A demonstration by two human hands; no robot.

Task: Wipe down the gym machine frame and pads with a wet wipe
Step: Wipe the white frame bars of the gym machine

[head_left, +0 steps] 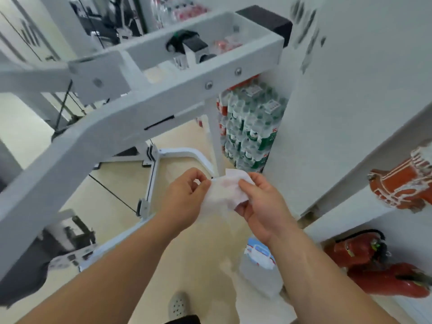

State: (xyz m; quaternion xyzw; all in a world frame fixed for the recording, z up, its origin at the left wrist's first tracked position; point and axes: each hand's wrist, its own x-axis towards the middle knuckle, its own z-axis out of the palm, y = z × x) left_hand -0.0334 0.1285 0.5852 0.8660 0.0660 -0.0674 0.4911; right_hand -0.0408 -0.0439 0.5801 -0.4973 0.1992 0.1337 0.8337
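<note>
Both hands are up in the middle of the view. The left hand (184,197) pinches one edge of the wet wipe (224,190) between thumb and curled fingers. The right hand (261,206) grips the other side, thumb on top and fingers curled underneath. The wipe is stretched, crumpled and white between them, just past centre toward 5 o'clock, held in the air below the big beam.

The gym machine frame (117,127) is white, and its beam sweeps from 8 o'clock up to 1 o'clock. At its top end there's an open rectangular box section with a black pulley (184,43) sitting inside. Right at its far corner, at 1 o'clock, is a black pad (264,22).

At 3 o'clock, close to centre, stands a stack of shrink-wrapped packs (250,127), each one full of clear water bottles with green and red labels, set behind the frame's upright post.

At 5 o'clock there's a blue-and-white wipes pack (259,253) lying on a white box (261,279) on the beige floor (121,190). I can't tell what's in the box.

At 4 o'clock two red fire extinguishers (374,265) lie in the lower recess of a white shelf unit (350,160), with a red object (402,183) on the shelf above, too blurred to name.

At 6 o'clock there's a grey perforated shoe (178,305).
</note>
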